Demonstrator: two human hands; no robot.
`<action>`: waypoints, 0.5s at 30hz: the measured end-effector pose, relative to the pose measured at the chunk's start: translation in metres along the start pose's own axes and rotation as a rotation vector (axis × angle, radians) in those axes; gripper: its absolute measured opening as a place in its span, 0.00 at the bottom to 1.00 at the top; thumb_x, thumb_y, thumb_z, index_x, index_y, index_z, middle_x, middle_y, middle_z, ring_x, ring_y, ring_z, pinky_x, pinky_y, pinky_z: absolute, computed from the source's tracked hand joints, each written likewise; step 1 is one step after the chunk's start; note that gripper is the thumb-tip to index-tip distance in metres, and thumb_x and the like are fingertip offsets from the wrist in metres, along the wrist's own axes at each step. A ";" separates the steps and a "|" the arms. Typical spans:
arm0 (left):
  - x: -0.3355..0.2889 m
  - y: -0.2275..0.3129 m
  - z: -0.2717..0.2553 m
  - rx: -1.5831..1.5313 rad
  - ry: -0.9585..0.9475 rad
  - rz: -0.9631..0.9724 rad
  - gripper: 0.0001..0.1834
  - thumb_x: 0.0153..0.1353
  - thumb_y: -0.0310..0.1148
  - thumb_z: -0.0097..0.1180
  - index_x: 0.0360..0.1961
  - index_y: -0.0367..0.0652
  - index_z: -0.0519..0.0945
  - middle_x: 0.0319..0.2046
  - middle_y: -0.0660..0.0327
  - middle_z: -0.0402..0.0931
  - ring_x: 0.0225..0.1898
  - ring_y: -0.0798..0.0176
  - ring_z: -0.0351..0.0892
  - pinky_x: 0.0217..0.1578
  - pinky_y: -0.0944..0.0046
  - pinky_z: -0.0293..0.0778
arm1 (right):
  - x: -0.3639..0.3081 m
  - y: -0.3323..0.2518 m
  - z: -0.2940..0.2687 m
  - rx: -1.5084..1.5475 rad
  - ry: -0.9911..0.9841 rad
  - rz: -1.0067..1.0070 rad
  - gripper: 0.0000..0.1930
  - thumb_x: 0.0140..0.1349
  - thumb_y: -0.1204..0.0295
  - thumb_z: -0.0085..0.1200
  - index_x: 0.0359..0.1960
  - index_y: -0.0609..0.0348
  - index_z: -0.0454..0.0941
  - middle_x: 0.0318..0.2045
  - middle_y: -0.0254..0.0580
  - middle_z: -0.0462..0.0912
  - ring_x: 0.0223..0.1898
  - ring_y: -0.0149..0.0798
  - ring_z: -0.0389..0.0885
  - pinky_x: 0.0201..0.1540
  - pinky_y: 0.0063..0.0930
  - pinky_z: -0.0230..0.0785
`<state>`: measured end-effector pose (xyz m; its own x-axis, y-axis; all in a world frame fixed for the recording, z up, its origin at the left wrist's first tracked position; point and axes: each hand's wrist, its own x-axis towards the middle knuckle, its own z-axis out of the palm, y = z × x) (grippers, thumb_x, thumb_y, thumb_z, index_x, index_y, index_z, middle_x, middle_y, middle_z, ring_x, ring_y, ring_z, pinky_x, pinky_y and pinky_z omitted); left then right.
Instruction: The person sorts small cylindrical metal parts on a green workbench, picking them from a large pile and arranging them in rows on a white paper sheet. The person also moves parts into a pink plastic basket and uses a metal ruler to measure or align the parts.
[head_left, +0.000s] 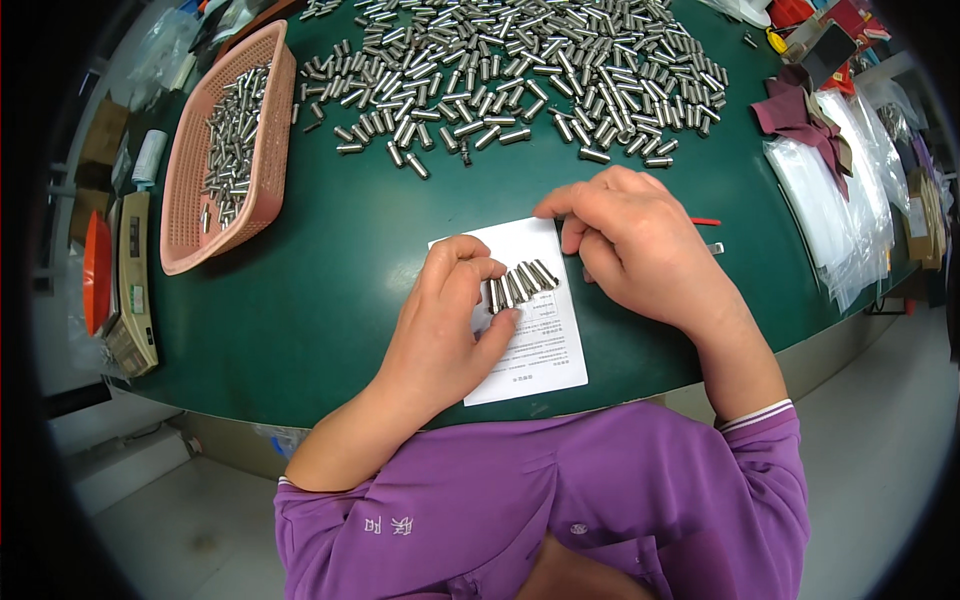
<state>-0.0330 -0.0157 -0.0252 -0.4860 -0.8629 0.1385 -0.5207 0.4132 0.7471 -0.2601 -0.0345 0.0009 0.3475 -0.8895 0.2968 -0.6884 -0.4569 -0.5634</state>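
Note:
On the green table a printed white sheet of paper lies in front of me. A short row of shiny metal pins rests side by side on it. My left hand has its thumb and fingers closed around the left end of this row, at the pins' two ends. At the sheet's far right corner is my right hand, its index fingertip over the paper's edge. Its other fingers are curled in, and what they hold, if anything, is hidden. Beyond both hands spreads a large pile of similar metal pins.
A pink plastic basket holding more pins stands at the left, beside a beige scale with an orange-red dish. Clear plastic bags and a maroon cloth lie at the right. A red stick lies beyond my right wrist.

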 end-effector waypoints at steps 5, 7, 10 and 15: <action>0.000 -0.001 0.000 -0.051 0.018 -0.006 0.20 0.48 0.19 0.64 0.44 0.39 0.75 0.49 0.58 0.69 0.34 0.68 0.70 0.37 0.68 0.71 | 0.001 0.009 -0.019 -0.177 0.078 0.052 0.11 0.51 0.79 0.54 0.37 0.58 0.81 0.29 0.39 0.81 0.38 0.46 0.78 0.45 0.40 0.70; 0.000 -0.001 -0.001 -0.073 0.021 -0.016 0.20 0.48 0.19 0.64 0.44 0.40 0.76 0.49 0.59 0.69 0.34 0.69 0.70 0.36 0.69 0.70 | -0.004 0.017 -0.025 -0.252 0.039 0.070 0.12 0.51 0.79 0.55 0.38 0.58 0.80 0.32 0.40 0.82 0.40 0.46 0.77 0.46 0.39 0.70; 0.000 -0.001 -0.001 -0.107 0.037 -0.023 0.20 0.48 0.18 0.64 0.44 0.40 0.76 0.47 0.60 0.71 0.34 0.71 0.70 0.36 0.70 0.69 | -0.006 0.018 -0.027 -0.246 -0.029 0.176 0.09 0.50 0.76 0.60 0.34 0.59 0.80 0.30 0.42 0.79 0.40 0.48 0.76 0.45 0.40 0.70; 0.000 -0.004 -0.004 -0.134 0.051 -0.015 0.20 0.49 0.18 0.64 0.45 0.39 0.76 0.44 0.61 0.72 0.34 0.71 0.71 0.36 0.71 0.69 | -0.008 0.018 -0.028 -0.258 -0.089 0.243 0.07 0.50 0.75 0.61 0.30 0.60 0.77 0.29 0.42 0.78 0.39 0.49 0.76 0.43 0.40 0.69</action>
<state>-0.0279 -0.0183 -0.0258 -0.4414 -0.8835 0.1570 -0.4271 0.3608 0.8291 -0.2933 -0.0353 0.0099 0.2001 -0.9743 0.1036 -0.8918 -0.2249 -0.3926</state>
